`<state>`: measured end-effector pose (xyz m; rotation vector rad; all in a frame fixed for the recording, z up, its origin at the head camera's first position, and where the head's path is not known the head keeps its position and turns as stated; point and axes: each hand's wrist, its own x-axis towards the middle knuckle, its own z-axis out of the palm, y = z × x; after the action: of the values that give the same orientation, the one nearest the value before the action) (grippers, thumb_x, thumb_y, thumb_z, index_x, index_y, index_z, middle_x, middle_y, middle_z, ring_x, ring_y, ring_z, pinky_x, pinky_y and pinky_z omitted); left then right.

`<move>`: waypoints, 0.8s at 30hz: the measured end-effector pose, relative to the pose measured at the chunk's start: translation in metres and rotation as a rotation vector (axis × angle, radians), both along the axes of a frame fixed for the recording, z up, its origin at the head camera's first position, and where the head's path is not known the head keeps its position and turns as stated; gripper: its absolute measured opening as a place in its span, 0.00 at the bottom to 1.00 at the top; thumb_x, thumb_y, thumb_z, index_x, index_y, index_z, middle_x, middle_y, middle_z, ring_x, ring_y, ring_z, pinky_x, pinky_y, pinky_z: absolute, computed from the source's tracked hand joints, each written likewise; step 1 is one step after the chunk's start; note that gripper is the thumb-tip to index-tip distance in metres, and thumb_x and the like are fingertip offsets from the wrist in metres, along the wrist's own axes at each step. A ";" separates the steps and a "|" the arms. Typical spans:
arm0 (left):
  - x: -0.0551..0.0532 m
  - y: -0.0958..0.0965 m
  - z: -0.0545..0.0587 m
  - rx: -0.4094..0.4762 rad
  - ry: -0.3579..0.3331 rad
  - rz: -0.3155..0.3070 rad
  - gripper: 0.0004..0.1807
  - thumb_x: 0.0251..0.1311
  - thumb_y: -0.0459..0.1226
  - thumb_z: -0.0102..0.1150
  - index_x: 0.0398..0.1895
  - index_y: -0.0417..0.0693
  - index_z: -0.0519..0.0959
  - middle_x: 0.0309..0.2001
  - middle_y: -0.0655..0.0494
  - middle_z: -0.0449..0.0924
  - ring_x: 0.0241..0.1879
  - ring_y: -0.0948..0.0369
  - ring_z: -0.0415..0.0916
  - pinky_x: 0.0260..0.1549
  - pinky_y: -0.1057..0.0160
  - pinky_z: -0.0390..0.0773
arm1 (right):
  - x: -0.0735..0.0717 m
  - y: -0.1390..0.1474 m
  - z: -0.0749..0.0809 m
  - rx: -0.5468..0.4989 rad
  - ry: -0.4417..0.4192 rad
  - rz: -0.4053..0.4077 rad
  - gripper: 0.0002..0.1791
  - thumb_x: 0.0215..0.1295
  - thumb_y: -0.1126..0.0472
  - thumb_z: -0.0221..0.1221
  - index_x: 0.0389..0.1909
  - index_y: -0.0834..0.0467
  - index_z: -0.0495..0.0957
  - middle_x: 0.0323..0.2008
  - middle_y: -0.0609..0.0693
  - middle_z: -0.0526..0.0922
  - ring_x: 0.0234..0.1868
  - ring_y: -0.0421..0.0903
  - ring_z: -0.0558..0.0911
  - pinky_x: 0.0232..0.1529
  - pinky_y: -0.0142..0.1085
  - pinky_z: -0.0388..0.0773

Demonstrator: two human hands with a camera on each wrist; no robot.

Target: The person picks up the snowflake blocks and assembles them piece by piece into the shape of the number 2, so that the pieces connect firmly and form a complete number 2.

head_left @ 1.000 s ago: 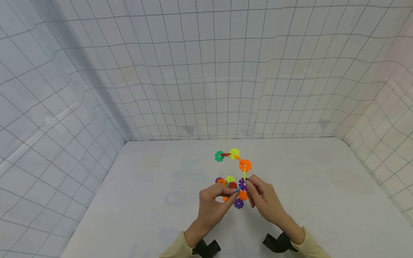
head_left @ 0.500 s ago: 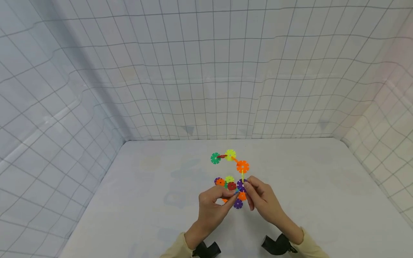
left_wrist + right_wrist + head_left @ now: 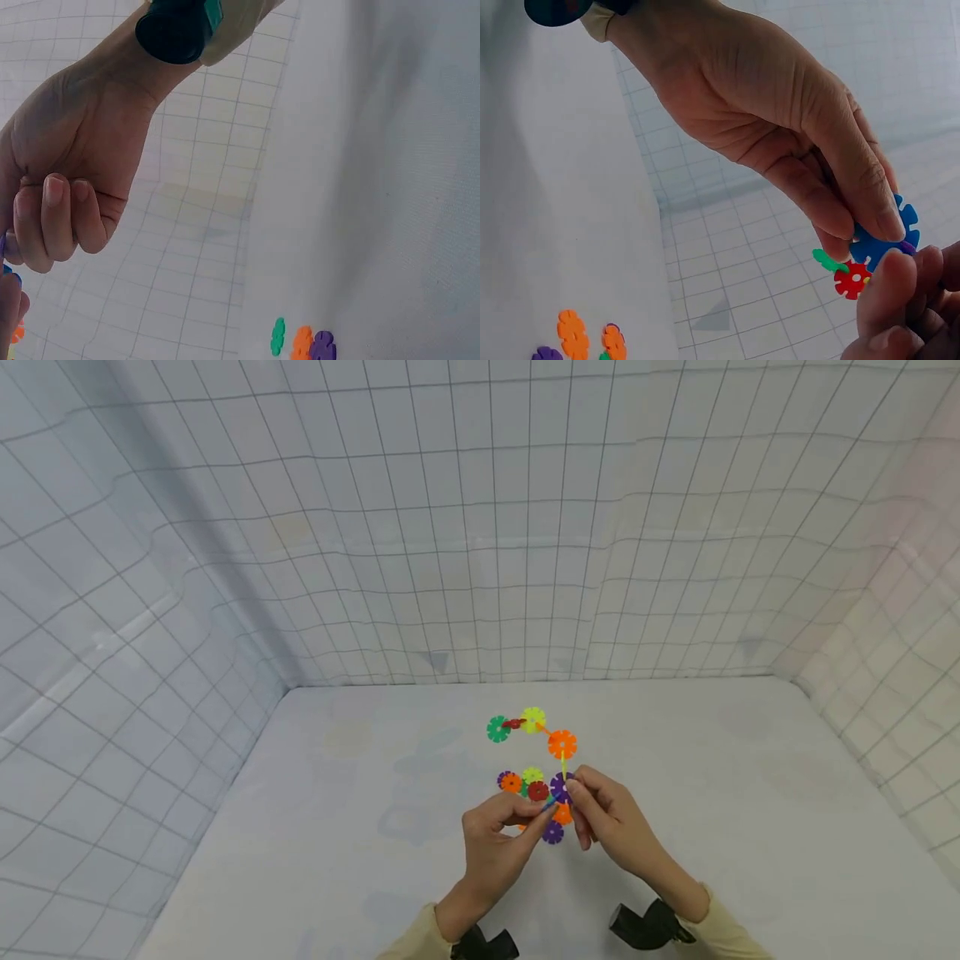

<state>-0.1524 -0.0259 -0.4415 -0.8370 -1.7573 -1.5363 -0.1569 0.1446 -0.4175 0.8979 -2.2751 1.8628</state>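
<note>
Lower ctr: L hand (image 3: 495,839) pinches blue disc (image 3: 549,804), R hand (image 3: 617,820) purple disc (image 3: 559,788) of a chain (image 3: 562,744), hands close, prob. so slots align; other discs (image 3: 537,791) on table (image 3: 337,835) beneath.

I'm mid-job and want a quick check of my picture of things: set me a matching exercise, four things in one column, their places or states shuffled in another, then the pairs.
Things:
1. Left hand
2. Right hand
3. Far green disc
4. Disc cluster

Places or states:
a. At one end of the chain
b. Pinches the purple disc
c. On the white table
d. Pinches the blue disc

Pairs: 1-d, 2-b, 3-a, 4-c
</note>
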 end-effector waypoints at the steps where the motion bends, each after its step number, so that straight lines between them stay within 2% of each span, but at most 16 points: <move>1: 0.000 0.000 0.000 -0.007 0.005 0.005 0.12 0.38 0.18 0.70 0.27 0.35 0.81 0.24 0.48 0.81 0.22 0.62 0.80 0.24 0.69 0.79 | 0.002 -0.001 0.006 0.008 0.009 -0.008 0.15 0.72 0.73 0.42 0.24 0.60 0.65 0.12 0.50 0.68 0.10 0.42 0.70 0.08 0.32 0.62; 3: 0.000 0.000 0.000 -0.028 0.024 0.015 0.13 0.39 0.18 0.71 0.28 0.35 0.81 0.26 0.48 0.82 0.24 0.62 0.80 0.26 0.69 0.79 | 0.007 -0.003 0.018 0.023 0.038 -0.029 0.15 0.71 0.75 0.43 0.23 0.60 0.65 0.11 0.50 0.68 0.10 0.43 0.69 0.08 0.32 0.62; 5: -0.004 -0.002 -0.007 -0.061 0.055 0.029 0.13 0.39 0.20 0.72 0.31 0.37 0.82 0.28 0.48 0.83 0.28 0.62 0.81 0.30 0.68 0.79 | 0.012 -0.006 0.028 0.036 0.079 -0.063 0.15 0.69 0.76 0.44 0.23 0.61 0.65 0.11 0.50 0.67 0.10 0.42 0.69 0.08 0.32 0.60; 6: -0.004 -0.003 -0.007 -0.077 0.078 0.034 0.14 0.39 0.20 0.72 0.32 0.36 0.82 0.29 0.47 0.83 0.28 0.61 0.81 0.31 0.68 0.79 | 0.013 -0.007 0.029 0.040 0.097 -0.082 0.15 0.69 0.77 0.44 0.22 0.61 0.65 0.11 0.49 0.67 0.10 0.42 0.68 0.09 0.31 0.60; 7: -0.006 -0.004 -0.011 -0.089 0.101 0.034 0.14 0.40 0.21 0.72 0.33 0.36 0.82 0.30 0.48 0.83 0.30 0.61 0.81 0.32 0.68 0.79 | 0.014 -0.008 0.028 0.042 0.116 -0.102 0.15 0.69 0.77 0.45 0.23 0.60 0.65 0.11 0.49 0.67 0.10 0.42 0.68 0.09 0.31 0.60; 11: -0.009 -0.008 -0.009 -0.142 0.199 0.055 0.08 0.51 0.28 0.69 0.35 0.36 0.83 0.32 0.48 0.83 0.31 0.60 0.82 0.34 0.67 0.79 | 0.011 -0.010 0.014 0.047 0.218 -0.174 0.15 0.66 0.79 0.47 0.23 0.59 0.66 0.11 0.45 0.67 0.11 0.37 0.66 0.08 0.28 0.58; 14: -0.009 -0.010 -0.008 -0.175 0.236 0.069 0.06 0.56 0.32 0.65 0.35 0.37 0.83 0.31 0.50 0.83 0.31 0.60 0.82 0.33 0.69 0.79 | 0.006 -0.009 0.001 0.068 0.325 -0.222 0.15 0.62 0.80 0.51 0.25 0.57 0.67 0.14 0.42 0.67 0.12 0.33 0.65 0.09 0.25 0.58; 17: -0.008 -0.012 -0.006 -0.189 0.217 0.063 0.06 0.54 0.30 0.67 0.34 0.37 0.83 0.31 0.50 0.83 0.30 0.61 0.82 0.33 0.69 0.79 | 0.003 -0.009 -0.007 0.096 0.417 -0.261 0.15 0.59 0.80 0.54 0.26 0.56 0.68 0.16 0.41 0.67 0.14 0.32 0.64 0.11 0.22 0.59; 19: -0.008 -0.013 -0.006 -0.179 0.184 0.052 0.08 0.49 0.27 0.70 0.34 0.37 0.83 0.31 0.50 0.83 0.30 0.62 0.82 0.32 0.70 0.79 | 0.002 -0.009 -0.009 0.108 0.443 -0.268 0.15 0.59 0.80 0.55 0.27 0.55 0.68 0.17 0.41 0.67 0.15 0.32 0.63 0.12 0.21 0.59; 24: -0.008 -0.012 -0.005 -0.111 0.100 0.024 0.12 0.42 0.22 0.72 0.32 0.38 0.83 0.29 0.50 0.84 0.29 0.63 0.82 0.30 0.69 0.79 | 0.002 -0.009 -0.010 0.111 0.411 -0.237 0.14 0.60 0.80 0.55 0.29 0.56 0.70 0.18 0.41 0.68 0.15 0.31 0.65 0.12 0.22 0.61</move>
<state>-0.1601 -0.0383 -0.4463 -0.9277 -1.7861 -1.3678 -0.1546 0.1352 -0.4272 0.8813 -2.1327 1.3257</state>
